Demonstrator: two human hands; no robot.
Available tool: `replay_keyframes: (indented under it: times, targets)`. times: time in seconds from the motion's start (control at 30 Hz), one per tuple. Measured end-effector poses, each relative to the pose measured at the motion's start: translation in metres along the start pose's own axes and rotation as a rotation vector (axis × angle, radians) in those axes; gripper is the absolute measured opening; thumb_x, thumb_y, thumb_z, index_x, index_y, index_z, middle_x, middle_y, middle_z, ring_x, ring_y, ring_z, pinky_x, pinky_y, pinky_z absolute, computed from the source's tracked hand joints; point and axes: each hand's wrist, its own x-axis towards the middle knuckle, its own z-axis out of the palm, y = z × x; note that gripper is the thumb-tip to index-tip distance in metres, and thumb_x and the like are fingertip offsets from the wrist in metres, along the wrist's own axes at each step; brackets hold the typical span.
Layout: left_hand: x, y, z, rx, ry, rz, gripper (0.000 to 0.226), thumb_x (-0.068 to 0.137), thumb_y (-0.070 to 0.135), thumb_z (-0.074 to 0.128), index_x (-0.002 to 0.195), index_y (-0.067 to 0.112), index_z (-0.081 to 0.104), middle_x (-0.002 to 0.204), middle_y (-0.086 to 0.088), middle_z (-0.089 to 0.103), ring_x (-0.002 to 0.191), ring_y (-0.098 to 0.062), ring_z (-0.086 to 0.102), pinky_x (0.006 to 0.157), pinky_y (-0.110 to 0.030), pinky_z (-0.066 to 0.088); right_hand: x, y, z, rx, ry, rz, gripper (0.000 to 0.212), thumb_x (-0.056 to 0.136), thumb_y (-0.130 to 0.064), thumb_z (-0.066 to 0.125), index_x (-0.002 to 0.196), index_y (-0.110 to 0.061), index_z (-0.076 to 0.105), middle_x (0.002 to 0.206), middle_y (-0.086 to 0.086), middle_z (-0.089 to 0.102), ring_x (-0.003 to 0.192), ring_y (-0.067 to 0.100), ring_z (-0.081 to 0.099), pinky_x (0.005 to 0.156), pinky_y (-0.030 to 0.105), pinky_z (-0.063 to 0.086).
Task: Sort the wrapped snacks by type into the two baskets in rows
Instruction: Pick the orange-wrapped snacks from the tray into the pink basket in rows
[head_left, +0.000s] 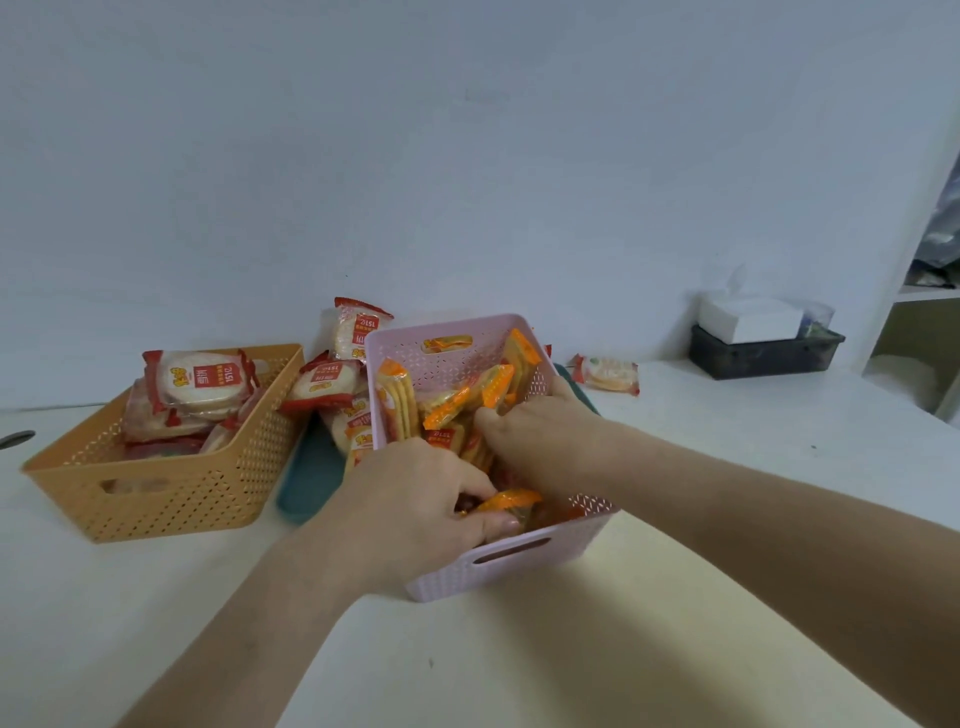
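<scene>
Orange snack packets (467, 397) glossy, upright in pink basket (540, 569); left hand (415, 499) pinches one; right hand (545, 423) grip unclear.

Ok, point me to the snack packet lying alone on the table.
In the head view, the lone snack packet lies on the table right of the pink basket, between it and the dark box.

orange basket (171, 499) + pink basket (571, 545) = 2; tray (311, 483) 1; bin (763, 358) 1; stray pkt (605, 373) 1

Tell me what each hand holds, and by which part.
Left hand pinches an orange-wrapped snack by its left end inside the pink basket. Right hand rests among the orange packs; whether it grips one cannot be told.
</scene>
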Motion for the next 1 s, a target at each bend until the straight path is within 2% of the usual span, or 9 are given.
replay_keyframes:
  times: [0.1, 0.27, 0.33, 0.4, 0.53, 0.7, 0.83, 0.9, 1.0]
  targets:
    - [0.001, -0.002, 0.001, -0.015, -0.003, -0.013, 0.041, 0.079, 0.067, 0.049, 0.095, 0.037, 0.073, 0.074, 0.010, 0.070, 0.072, -0.007, 0.061, 0.067, -0.041, 0.053, 0.005, 0.002, 0.002, 0.140, -0.033, -0.069, 0.037, 0.088, -0.016, 0.060, 0.119, -0.012, 0.040, 0.107, 0.009, 0.060, 0.098, 0.030, 0.060, 0.078, 0.039, 0.048]
    - [0.002, -0.002, 0.002, 0.004, 0.002, -0.028, 0.040, 0.081, 0.064, 0.052, 0.094, 0.032, 0.073, 0.079, 0.009, 0.071, 0.077, -0.008, 0.063, 0.072, -0.041, 0.054, -0.004, 0.016, -0.016, 0.459, 0.033, -0.034, 0.063, 0.079, -0.013, 0.069, 0.136, -0.024, 0.043, 0.109, 0.001, 0.054, 0.106, 0.018, 0.050, 0.089, 0.036, 0.047]
    - [0.003, -0.001, 0.002, 0.010, 0.004, -0.028, 0.033, 0.086, 0.059, 0.055, 0.093, 0.031, 0.073, 0.078, 0.008, 0.071, 0.077, -0.009, 0.063, 0.072, -0.041, 0.054, -0.017, 0.023, -0.025, 0.538, 0.104, -0.015, 0.052, 0.079, -0.011, 0.066, 0.128, -0.025, 0.057, 0.092, -0.002, 0.053, 0.095, 0.012, 0.043, 0.084, 0.032, 0.043]
    - [0.002, 0.000, 0.001, 0.024, 0.017, -0.032, 0.033, 0.087, 0.058, 0.056, 0.089, 0.029, 0.072, 0.074, 0.006, 0.068, 0.073, -0.010, 0.061, 0.071, -0.041, 0.053, -0.032, 0.026, -0.028, 0.587, 0.144, 0.021, 0.039, 0.076, -0.011, 0.064, 0.114, -0.020, 0.065, 0.095, 0.006, 0.057, 0.092, 0.011, 0.043, 0.083, 0.034, 0.042]
    - [0.002, 0.000, 0.002, 0.055, 0.032, -0.020, 0.035, 0.089, 0.056, 0.054, 0.083, 0.025, 0.070, 0.068, 0.003, 0.063, 0.068, -0.013, 0.058, 0.067, -0.040, 0.052, -0.054, 0.022, -0.023, 0.480, 0.079, 0.039, 0.040, 0.075, -0.019, 0.058, 0.113, -0.031, 0.060, 0.107, -0.005, 0.051, 0.099, 0.014, 0.050, 0.085, 0.033, 0.045]
    - [0.002, -0.002, 0.002, 0.074, 0.026, 0.030, 0.034, 0.092, 0.055, 0.050, 0.081, 0.029, 0.067, 0.065, 0.005, 0.061, 0.065, -0.011, 0.055, 0.061, -0.034, 0.048, -0.060, 0.020, -0.011, 0.252, 0.041, 0.006, 0.025, 0.083, -0.039, 0.046, 0.094, -0.029, 0.066, 0.103, -0.009, 0.058, 0.109, 0.015, 0.048, 0.078, 0.040, 0.028]
    - [0.001, -0.005, 0.003, 0.030, 0.051, 0.074, 0.056, 0.094, 0.062, 0.036, 0.063, 0.020, 0.056, 0.056, 0.002, 0.053, 0.057, -0.013, 0.050, 0.051, -0.026, 0.035, -0.053, 0.029, -0.018, 0.353, -0.109, 0.032, 0.056, 0.084, -0.071, 0.033, 0.097, -0.030, 0.070, 0.106, -0.009, 0.064, 0.110, 0.014, 0.048, 0.091, 0.047, 0.030]
    - [-0.001, -0.005, 0.003, -0.026, 0.035, 0.065, 0.057, 0.094, 0.061, 0.036, 0.057, 0.019, 0.047, 0.053, 0.003, 0.047, 0.055, -0.013, 0.047, 0.051, -0.026, 0.031, -0.042, 0.034, -0.025, 0.346, 0.004, 0.083, 0.040, 0.091, -0.059, 0.043, 0.099, -0.031, 0.069, 0.102, -0.009, 0.065, 0.105, 0.016, 0.053, 0.094, 0.048, 0.032]
    - [-0.001, -0.005, -0.002, -0.191, 0.110, 0.040, 0.026, 0.094, 0.045, 0.052, 0.077, 0.035, 0.070, 0.068, 0.015, 0.063, 0.074, -0.005, 0.060, 0.064, -0.026, 0.047, -0.018, 0.025, -0.029, 0.129, 0.095, -0.034, 0.015, 0.089, -0.022, 0.057, 0.099, -0.029, 0.066, 0.093, -0.006, 0.063, 0.099, 0.021, 0.055, 0.083, 0.042, 0.033]
